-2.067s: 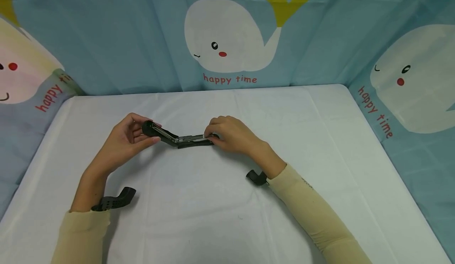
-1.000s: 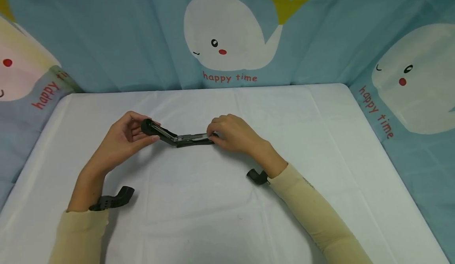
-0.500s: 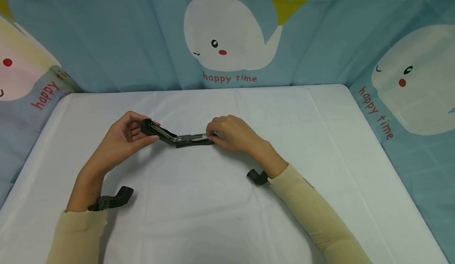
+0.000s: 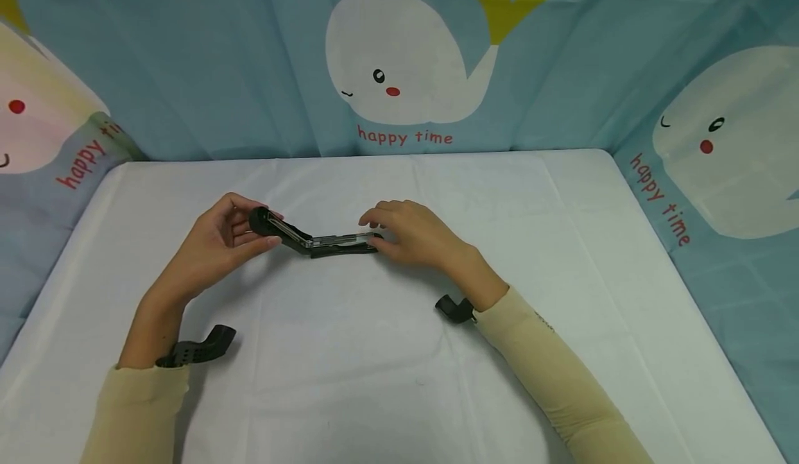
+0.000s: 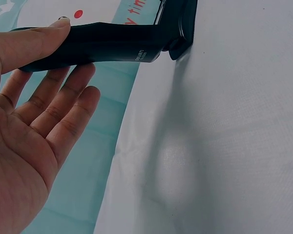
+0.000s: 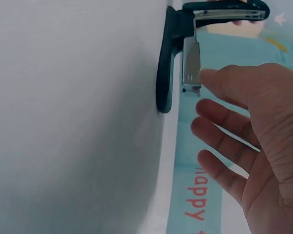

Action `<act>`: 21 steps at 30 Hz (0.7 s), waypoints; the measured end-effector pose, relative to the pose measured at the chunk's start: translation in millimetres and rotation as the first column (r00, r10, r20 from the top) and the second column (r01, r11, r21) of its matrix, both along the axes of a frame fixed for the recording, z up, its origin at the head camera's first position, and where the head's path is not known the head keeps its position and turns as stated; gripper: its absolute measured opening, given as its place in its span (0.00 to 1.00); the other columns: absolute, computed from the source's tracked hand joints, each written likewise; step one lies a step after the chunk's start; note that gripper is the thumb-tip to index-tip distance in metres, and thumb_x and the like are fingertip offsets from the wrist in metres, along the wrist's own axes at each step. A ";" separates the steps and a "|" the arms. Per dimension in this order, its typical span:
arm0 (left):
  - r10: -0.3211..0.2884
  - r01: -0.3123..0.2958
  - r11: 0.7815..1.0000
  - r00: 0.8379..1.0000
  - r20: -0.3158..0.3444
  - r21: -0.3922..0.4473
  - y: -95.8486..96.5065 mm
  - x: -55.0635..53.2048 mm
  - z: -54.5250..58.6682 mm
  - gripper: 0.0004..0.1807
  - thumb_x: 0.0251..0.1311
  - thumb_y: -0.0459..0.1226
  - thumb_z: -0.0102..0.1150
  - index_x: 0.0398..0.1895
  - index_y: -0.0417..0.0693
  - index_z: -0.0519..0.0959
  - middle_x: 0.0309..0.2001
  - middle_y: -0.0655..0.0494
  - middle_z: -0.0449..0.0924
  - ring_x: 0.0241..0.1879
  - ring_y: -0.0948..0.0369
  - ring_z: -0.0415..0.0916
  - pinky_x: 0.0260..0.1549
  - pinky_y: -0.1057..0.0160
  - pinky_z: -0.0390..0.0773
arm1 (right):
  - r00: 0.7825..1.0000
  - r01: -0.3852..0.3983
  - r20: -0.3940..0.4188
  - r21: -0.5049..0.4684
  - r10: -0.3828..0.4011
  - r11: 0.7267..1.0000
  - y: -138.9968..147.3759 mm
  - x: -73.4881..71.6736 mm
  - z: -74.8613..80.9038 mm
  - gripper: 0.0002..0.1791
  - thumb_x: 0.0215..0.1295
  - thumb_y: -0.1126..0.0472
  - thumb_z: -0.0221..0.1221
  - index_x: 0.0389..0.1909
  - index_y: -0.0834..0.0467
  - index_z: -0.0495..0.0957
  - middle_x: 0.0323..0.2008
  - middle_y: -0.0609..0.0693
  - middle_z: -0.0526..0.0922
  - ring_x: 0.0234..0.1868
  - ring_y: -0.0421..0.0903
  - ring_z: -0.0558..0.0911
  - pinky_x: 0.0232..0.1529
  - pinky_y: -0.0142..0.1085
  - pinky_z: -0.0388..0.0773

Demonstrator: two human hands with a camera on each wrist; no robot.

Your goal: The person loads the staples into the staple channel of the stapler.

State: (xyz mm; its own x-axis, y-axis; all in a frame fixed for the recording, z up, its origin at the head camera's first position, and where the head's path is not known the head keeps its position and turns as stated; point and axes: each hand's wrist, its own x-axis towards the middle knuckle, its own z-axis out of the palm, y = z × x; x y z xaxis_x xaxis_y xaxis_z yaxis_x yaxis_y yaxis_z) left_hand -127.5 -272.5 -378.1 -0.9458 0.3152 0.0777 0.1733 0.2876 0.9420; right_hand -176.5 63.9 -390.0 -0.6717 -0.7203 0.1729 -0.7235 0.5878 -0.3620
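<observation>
A black stapler [image 4: 340,245] lies opened out over the white cloth, its top cover [image 5: 107,43] swung up and back to the left. My left hand [image 4: 215,242] grips that cover, thumb on one side and fingertips on the other. In the right wrist view, the metal magazine [image 6: 191,63] sticks out beside the dark base [image 6: 164,73]. My right hand [image 4: 418,234] is at the magazine's front end, with the thumb tip right at the metal. Its other fingers are spread apart and loosely bent, off the stapler.
White cloth [image 4: 349,367] covers the table, with a blue whale-print curtain [image 4: 250,69] along the back and sides. Black wrist mounts [image 4: 202,348] jut from both wrists over the cloth.
My right fingers, earlier pinched at the magazine's front end, have loosened and lifted away, leaving the thumb by it. My left hand keeps its grip on the cover, nearly still.
</observation>
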 end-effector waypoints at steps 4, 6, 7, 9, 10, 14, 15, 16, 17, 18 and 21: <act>0.005 -0.005 1.000 1.000 -0.011 -0.020 1.9 -0.9 -0.3 0.25 0.61 0.27 0.67 0.58 0.43 0.68 0.55 0.56 0.81 0.49 0.68 0.85 0.44 0.74 0.84 | 1.000 0.006 -0.001 -0.010 -0.006 1.000 6.8 -1.7 -2.9 0.15 0.68 0.53 0.64 0.53 0.51 0.83 0.48 0.44 0.86 0.48 0.42 0.83 0.56 0.39 0.78; 0.001 -0.002 1.000 1.000 -0.016 -0.019 1.9 -1.5 -1.5 0.25 0.61 0.27 0.67 0.58 0.43 0.68 0.55 0.55 0.81 0.48 0.68 0.85 0.44 0.74 0.84 | 1.000 0.023 -0.014 0.000 -0.023 1.000 10.3 -2.2 -5.6 0.15 0.67 0.51 0.64 0.51 0.51 0.84 0.48 0.44 0.85 0.50 0.43 0.82 0.59 0.40 0.77; 0.000 0.000 1.000 1.000 -0.014 -0.011 1.2 -1.0 -1.9 0.25 0.60 0.26 0.67 0.58 0.43 0.68 0.55 0.55 0.81 0.48 0.67 0.85 0.44 0.74 0.84 | 0.999 0.031 -0.025 0.005 -0.031 0.999 11.4 -2.2 -7.2 0.15 0.67 0.49 0.65 0.50 0.50 0.84 0.48 0.44 0.85 0.51 0.44 0.81 0.61 0.41 0.75; -0.002 0.002 1.000 1.000 -0.015 -0.005 0.2 -0.1 -2.5 0.25 0.60 0.26 0.67 0.57 0.43 0.67 0.55 0.54 0.81 0.48 0.67 0.85 0.44 0.74 0.84 | 0.998 0.046 -0.045 0.011 -0.045 0.999 14.1 -2.5 -10.8 0.15 0.66 0.47 0.65 0.49 0.49 0.85 0.47 0.44 0.84 0.53 0.45 0.80 0.64 0.42 0.72; -0.003 0.003 1.000 1.000 -0.016 -0.004 0.0 0.1 -2.7 0.25 0.60 0.26 0.67 0.58 0.43 0.68 0.55 0.54 0.81 0.48 0.67 0.85 0.44 0.74 0.84 | 0.997 0.051 -0.053 0.010 -0.051 0.999 15.3 -2.6 -12.0 0.15 0.65 0.47 0.65 0.48 0.49 0.85 0.47 0.44 0.84 0.53 0.45 0.79 0.66 0.43 0.71; -0.007 0.007 1.000 1.000 -0.018 0.003 0.1 -0.2 -2.8 0.25 0.61 0.26 0.67 0.57 0.43 0.68 0.55 0.54 0.81 0.47 0.67 0.85 0.43 0.73 0.85 | 0.998 0.043 -0.045 -0.011 -0.043 0.999 18.2 -3.4 -15.6 0.16 0.64 0.47 0.66 0.48 0.50 0.84 0.47 0.44 0.84 0.55 0.45 0.78 0.72 0.43 0.66; -0.010 0.010 1.000 1.000 -0.017 0.005 0.2 -0.2 -2.7 0.25 0.61 0.26 0.66 0.57 0.43 0.67 0.55 0.54 0.81 0.47 0.67 0.85 0.43 0.73 0.85 | 0.998 0.039 -0.039 -0.013 -0.039 0.999 18.4 -3.6 -16.0 0.16 0.64 0.47 0.66 0.47 0.50 0.84 0.46 0.44 0.84 0.55 0.45 0.78 0.72 0.43 0.66; -0.012 0.012 1.000 1.000 -0.016 0.006 0.3 -0.2 -2.6 0.25 0.61 0.26 0.66 0.58 0.43 0.67 0.56 0.54 0.81 0.47 0.67 0.85 0.43 0.73 0.85 | 0.999 0.036 -0.030 -0.015 -0.037 0.999 18.5 -3.5 -16.3 0.16 0.63 0.47 0.66 0.47 0.50 0.84 0.46 0.44 0.84 0.54 0.44 0.78 0.71 0.43 0.67; -0.015 0.015 1.000 1.000 -0.017 0.006 0.4 -0.2 -2.4 0.24 0.61 0.26 0.66 0.58 0.43 0.67 0.56 0.54 0.80 0.48 0.67 0.85 0.43 0.73 0.85 | 0.999 0.035 -0.025 -0.016 -0.035 0.999 18.5 -3.6 -16.5 0.16 0.63 0.47 0.66 0.47 0.50 0.84 0.46 0.45 0.84 0.53 0.44 0.79 0.70 0.43 0.68; -0.016 0.016 1.000 1.000 -0.020 0.001 0.5 -0.1 -2.1 0.24 0.61 0.26 0.66 0.58 0.43 0.67 0.56 0.54 0.80 0.48 0.67 0.85 0.43 0.73 0.85 | 0.999 0.034 -0.019 -0.015 -0.035 0.999 18.4 -3.8 -16.9 0.16 0.63 0.46 0.67 0.47 0.50 0.84 0.45 0.45 0.84 0.52 0.44 0.79 0.68 0.43 0.70; -0.016 0.016 1.000 1.000 -0.027 -0.005 0.5 0.4 -1.2 0.24 0.61 0.26 0.66 0.58 0.43 0.67 0.57 0.54 0.80 0.48 0.68 0.85 0.43 0.73 0.85 | 0.999 0.032 -0.010 -0.006 -0.032 0.999 17.8 -4.3 -17.8 0.17 0.63 0.46 0.67 0.48 0.49 0.84 0.45 0.45 0.83 0.51 0.44 0.79 0.64 0.43 0.73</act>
